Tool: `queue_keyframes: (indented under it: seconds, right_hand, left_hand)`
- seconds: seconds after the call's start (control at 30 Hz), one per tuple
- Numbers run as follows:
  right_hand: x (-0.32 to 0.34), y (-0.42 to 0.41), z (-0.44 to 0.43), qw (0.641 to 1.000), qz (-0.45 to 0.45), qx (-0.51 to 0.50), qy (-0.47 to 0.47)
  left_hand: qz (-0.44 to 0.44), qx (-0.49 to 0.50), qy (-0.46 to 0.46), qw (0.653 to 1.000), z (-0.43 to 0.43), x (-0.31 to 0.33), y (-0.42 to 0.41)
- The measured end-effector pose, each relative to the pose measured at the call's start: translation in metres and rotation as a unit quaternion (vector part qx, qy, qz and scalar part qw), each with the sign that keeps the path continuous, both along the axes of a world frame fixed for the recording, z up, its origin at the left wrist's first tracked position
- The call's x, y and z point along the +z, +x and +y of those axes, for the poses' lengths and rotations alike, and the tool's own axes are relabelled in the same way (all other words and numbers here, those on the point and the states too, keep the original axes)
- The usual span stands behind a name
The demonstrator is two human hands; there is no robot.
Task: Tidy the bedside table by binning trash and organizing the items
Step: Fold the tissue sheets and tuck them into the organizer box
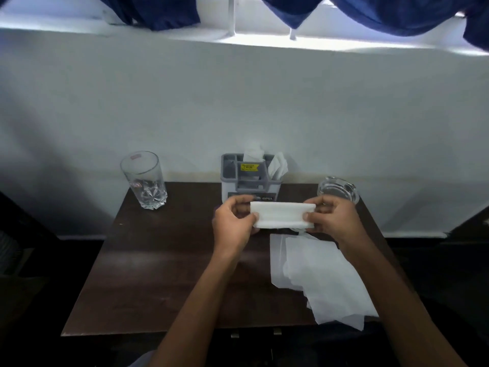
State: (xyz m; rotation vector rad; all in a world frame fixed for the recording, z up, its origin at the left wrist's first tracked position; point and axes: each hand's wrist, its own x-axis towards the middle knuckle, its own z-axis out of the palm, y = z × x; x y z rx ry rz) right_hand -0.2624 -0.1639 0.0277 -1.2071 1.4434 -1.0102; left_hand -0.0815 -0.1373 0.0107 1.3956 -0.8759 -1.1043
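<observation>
Tissue (281,217), seemingly folded, bridges left hand (232,224) and right hand (333,219).

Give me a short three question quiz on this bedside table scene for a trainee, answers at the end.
1. True or false: the left hand and the right hand both pinch the folded tissue.
2. What stands at the far left corner of the table? A) drinking glass B) mug C) bottle
3. Fill in: the loose tissues lie on the table nearer the ___ hand.
Key: 1 true; 2 A; 3 right.
</observation>
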Motion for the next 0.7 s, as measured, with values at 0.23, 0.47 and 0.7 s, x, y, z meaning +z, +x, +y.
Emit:
queue_keyframes:
  seconds: [0.23, 0.47, 0.7]
  right_hand:
    - [0.039, 0.037, -0.042, 0.961, 0.202, -0.051, -0.180]
    - [0.076, 0.087, -0.094, 0.774, 0.548, 0.059, -0.312]
    - [0.047, 0.112, -0.099, 0.705, 0.630, 0.207, -0.252]
  left_hand:
    - [0.077, 0.121, 0.038, 0.989, -0.006, -0.002, 0.019]
    - [0.126, 0.089, 0.067, 0.986, -0.004, 0.008, 0.020]
    - [0.125, 0.054, 0.095, 0.986, 0.000, 0.010, 0.020]
